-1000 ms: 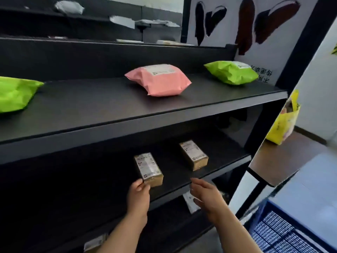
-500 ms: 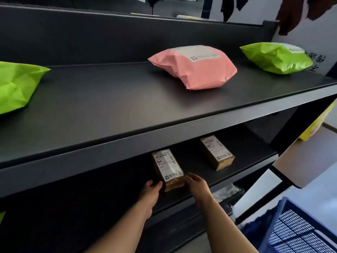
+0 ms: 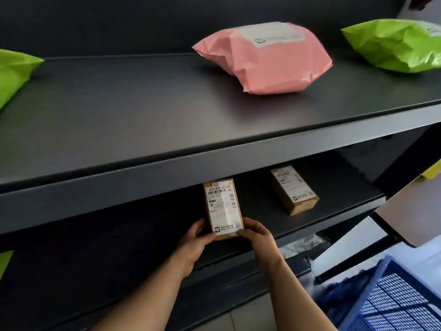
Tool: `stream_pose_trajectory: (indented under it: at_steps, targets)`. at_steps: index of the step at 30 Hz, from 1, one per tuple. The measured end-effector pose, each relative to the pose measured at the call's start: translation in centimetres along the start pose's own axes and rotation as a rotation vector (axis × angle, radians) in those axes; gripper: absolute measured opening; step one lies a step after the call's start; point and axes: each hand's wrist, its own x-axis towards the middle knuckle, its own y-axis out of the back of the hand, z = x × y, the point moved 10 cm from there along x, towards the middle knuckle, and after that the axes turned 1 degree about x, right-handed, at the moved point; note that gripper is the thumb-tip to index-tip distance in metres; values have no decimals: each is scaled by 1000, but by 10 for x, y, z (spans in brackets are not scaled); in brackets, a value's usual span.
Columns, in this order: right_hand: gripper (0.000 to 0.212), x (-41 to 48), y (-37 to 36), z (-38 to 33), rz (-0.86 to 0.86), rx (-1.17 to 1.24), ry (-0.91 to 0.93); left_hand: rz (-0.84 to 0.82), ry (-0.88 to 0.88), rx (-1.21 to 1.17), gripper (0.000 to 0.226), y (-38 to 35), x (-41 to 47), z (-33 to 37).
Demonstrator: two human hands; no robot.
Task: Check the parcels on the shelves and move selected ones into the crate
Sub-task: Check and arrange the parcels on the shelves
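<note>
Head view: we look down on a dark grey metal shelving unit, and much of it is cut off or in shadow. The small brown cardboard box with a white printed label is our landmark. It sits at the front of the lower shelf, its far end partly tucked under the upper shelf's lip. Our left hand grips its near left corner and our right hand its near right corner, fingers closed on the cardboard; whether the box is lifted or resting we cannot tell. The label's small print is mostly unreadable.

We count two such boxes: the second brown cardboard box lies to the right of the held one, well apart. Above them, on the upper shelf, we count one pink plastic mailer bag and two green plastic mailer bags, one cropped at the right edge, one cropped at the left. Below and right of the held box, the blue perforated plastic crate shows only a corner.
</note>
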Motion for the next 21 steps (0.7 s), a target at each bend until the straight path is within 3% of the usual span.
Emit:
stream_pose_trajectory:
  at_steps: [10,17,21]
  targets:
    - [23,2,-1,-5,-116,-65,11,70,-5,-8,62,-4,-12,3]
    - [21,8,-6,-13,-189,-136,-23,240,17,-22,47,-3,-16,5]
    - [25,23,22,-34,-106,-160,6,415,-56,10,50,-3,-26,26]
